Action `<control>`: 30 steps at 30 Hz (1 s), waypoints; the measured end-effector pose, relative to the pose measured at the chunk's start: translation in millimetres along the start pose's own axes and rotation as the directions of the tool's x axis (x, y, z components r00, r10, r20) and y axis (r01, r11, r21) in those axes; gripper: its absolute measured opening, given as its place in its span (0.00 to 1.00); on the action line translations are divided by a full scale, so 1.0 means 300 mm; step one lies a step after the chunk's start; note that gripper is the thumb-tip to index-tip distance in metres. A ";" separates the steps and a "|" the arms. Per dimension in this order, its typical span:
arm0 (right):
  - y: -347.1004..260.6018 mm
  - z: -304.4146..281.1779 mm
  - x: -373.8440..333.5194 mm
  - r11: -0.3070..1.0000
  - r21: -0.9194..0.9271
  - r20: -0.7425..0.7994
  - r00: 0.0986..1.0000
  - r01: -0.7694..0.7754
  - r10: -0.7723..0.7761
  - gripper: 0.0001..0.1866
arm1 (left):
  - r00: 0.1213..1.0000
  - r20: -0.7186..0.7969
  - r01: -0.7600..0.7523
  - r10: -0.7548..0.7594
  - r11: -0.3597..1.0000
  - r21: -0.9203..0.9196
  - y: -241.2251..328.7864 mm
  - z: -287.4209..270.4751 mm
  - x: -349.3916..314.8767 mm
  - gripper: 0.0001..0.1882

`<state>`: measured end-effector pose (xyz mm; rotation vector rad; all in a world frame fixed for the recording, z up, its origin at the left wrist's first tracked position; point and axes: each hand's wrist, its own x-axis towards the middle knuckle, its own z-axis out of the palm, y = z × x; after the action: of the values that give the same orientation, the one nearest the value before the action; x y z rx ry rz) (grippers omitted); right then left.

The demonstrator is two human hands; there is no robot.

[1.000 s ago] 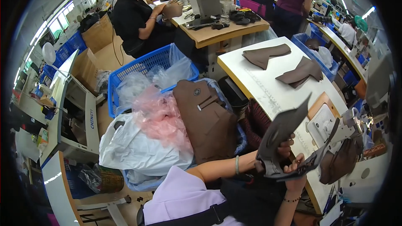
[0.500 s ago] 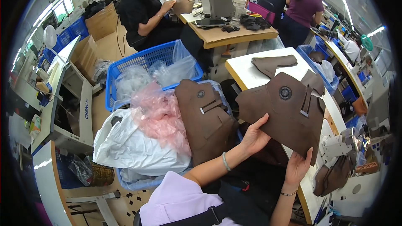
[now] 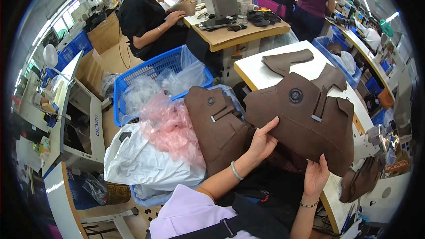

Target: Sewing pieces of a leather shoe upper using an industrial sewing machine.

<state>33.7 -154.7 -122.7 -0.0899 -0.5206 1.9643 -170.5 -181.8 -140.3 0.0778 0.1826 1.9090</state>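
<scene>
Between my hands is a dark brown leather-like panel (image 3: 287,115) with a round emblem, a long slot and a small metal tag. My left hand (image 3: 264,140) grips its lower left edge, thumb on top and the other fingers beneath. At the lower right edge, my right hand (image 3: 317,176) pinches the panel with its thumb in front; its other fingers are partly hidden. To the left, a similar brown panel (image 3: 217,139) with an emblem lies on the bagged pile. Another brown piece (image 3: 287,60) rests on the white table (image 3: 254,73) behind the held panel.
A blue basket (image 3: 155,59) holds clear plastic bags. Nearer are pink plastic film (image 3: 170,126) and a white bag (image 3: 146,161). A sewing machine (image 3: 372,144) stands at right, with brown pieces (image 3: 363,179) hanging below. A person (image 3: 144,17) works across a wooden-edged table (image 3: 243,35).
The held panel has turned and flattened toward the view, showing more of its right side. Both hands keep hold of it, the right slightly farther right. The whole view has shifted slightly.
</scene>
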 end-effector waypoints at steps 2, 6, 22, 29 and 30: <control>-0.002 0.006 -0.008 0.999 0.032 0.021 0.999 -0.027 0.026 0.18 | 1.000 -0.018 0.013 -0.013 1.000 0.006 -0.007 0.003 -0.003 0.16; -0.005 0.023 -0.005 0.999 0.001 -0.096 0.994 0.053 -0.052 0.19 | 0.999 -0.039 -0.032 0.036 0.996 0.083 -0.022 0.014 0.017 0.15; -0.018 0.025 0.013 0.999 0.023 -0.219 0.975 0.043 -0.037 0.14 | 0.982 0.000 -0.184 0.191 0.946 0.266 -0.030 0.088 -0.026 0.16; -0.020 -0.001 0.013 0.995 0.088 -0.125 0.992 0.037 -0.026 0.15 | 0.980 0.011 -0.195 0.199 0.944 0.265 -0.030 0.092 -0.025 0.16; -0.017 -0.002 0.014 0.996 0.082 -0.136 0.990 0.037 -0.025 0.15 | 0.980 0.010 -0.196 0.201 0.944 0.267 -0.028 0.091 -0.027 0.16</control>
<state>36.4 -149.0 -120.4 -0.1594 -0.3477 1.9317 -156.1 -184.2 -114.4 0.2697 0.4589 2.0769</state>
